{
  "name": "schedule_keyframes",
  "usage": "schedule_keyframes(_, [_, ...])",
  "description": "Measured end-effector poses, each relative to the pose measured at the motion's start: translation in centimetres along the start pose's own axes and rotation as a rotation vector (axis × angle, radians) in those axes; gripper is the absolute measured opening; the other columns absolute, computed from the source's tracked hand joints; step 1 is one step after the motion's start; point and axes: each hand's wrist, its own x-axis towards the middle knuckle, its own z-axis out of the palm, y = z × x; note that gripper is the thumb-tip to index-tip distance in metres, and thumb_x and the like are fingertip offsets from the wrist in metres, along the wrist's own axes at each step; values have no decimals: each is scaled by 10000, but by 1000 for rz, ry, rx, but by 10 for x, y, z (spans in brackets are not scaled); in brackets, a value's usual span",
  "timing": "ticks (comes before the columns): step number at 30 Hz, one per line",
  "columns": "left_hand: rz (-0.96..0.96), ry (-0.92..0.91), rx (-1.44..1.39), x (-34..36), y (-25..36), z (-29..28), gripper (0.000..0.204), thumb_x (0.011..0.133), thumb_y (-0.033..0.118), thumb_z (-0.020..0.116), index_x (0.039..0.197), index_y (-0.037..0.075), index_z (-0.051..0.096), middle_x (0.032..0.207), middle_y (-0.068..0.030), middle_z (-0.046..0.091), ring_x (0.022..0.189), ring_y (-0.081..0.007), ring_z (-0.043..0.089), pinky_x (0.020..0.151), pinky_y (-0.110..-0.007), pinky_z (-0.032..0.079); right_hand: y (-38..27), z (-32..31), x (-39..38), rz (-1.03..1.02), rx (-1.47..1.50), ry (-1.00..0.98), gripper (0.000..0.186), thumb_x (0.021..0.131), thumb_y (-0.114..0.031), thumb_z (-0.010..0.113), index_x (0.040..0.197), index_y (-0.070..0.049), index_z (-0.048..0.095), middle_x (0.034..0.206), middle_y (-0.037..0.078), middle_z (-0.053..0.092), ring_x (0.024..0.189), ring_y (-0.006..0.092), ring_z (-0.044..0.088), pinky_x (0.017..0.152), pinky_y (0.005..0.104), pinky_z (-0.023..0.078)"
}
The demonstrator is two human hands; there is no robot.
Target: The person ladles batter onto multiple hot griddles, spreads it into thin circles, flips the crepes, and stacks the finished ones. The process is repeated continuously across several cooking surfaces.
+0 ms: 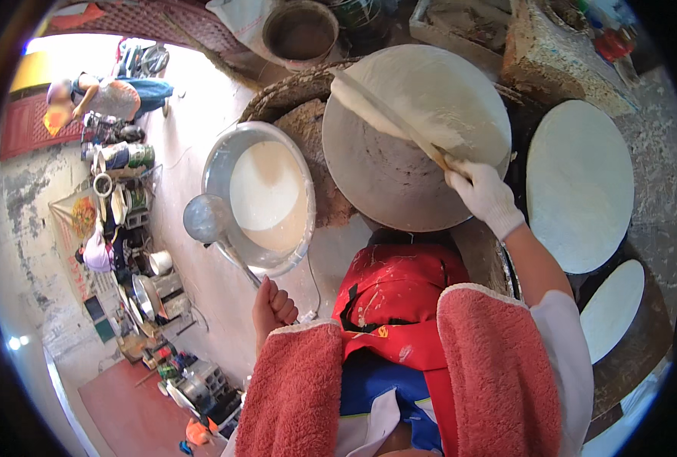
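Note:
My bare left hand [274, 306] is closed around the handle of a metal ladle [207, 219]. The ladle's round bowl hangs at the left side of a metal basin [306, 167] of pale batter [264, 186]. In my right hand [485, 196], which wears a white knitted glove, is a long wooden spreader [399, 122]. It slants across a large round griddle [376, 183], toward the far left. Pale batter [453, 87] coats the griddle's far and right part, while the near left part shows bare, greyish surface. Some batter clings along the spreader.
Two round pale flatbreads, a large one [580, 186] and another [614, 311], lie to the right. A brown bowl [300, 34] stands behind the griddle, near a crusted block [563, 57]. Farther left, a person [114, 95] holds a board-like thing, among pots and buckets along the wall.

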Motion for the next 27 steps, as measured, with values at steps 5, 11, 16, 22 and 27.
schedule_keyframes(5, [-11,-39,-52,-7,-19,-13,433,1011,371,428,637,183,317,497,67,180,401,-80,155,376,-266,138,22,-11,-31,-66,32,-52,354,868,-270,619,1153,-63,655,1052,216,656,995,343,643,861,352,495])
schedule_keyframes(11, [6,-25,-58,-18,-21,-27,429,1006,373,443,642,179,326,499,66,190,401,-78,157,375,-266,141,7,-25,47,-38,-76,319,405,884,-395,555,1043,-43,677,959,218,662,926,384,629,793,413,488])
schedule_keyframes(16, [-12,3,-21,-8,-9,-32,428,1000,370,458,644,179,317,509,65,197,402,-76,162,376,-264,140,-3,16,16,-110,-68,-26,416,872,-367,572,1168,-84,648,1033,211,657,992,368,625,853,390,484])
schedule_keyframes(22, [-53,-128,108,24,27,-48,401,989,350,475,654,193,319,526,77,192,418,-69,165,399,-258,141,14,97,-109,37,283,55,383,898,-181,588,1213,37,590,1103,188,672,996,227,658,878,312,486])
schedule_keyframes(27, [-59,-171,200,51,67,-91,398,981,372,479,657,194,333,519,77,195,416,-70,167,397,-263,156,1,215,-184,403,640,200,324,899,-152,607,1126,78,621,942,75,676,839,143,614,776,270,491])
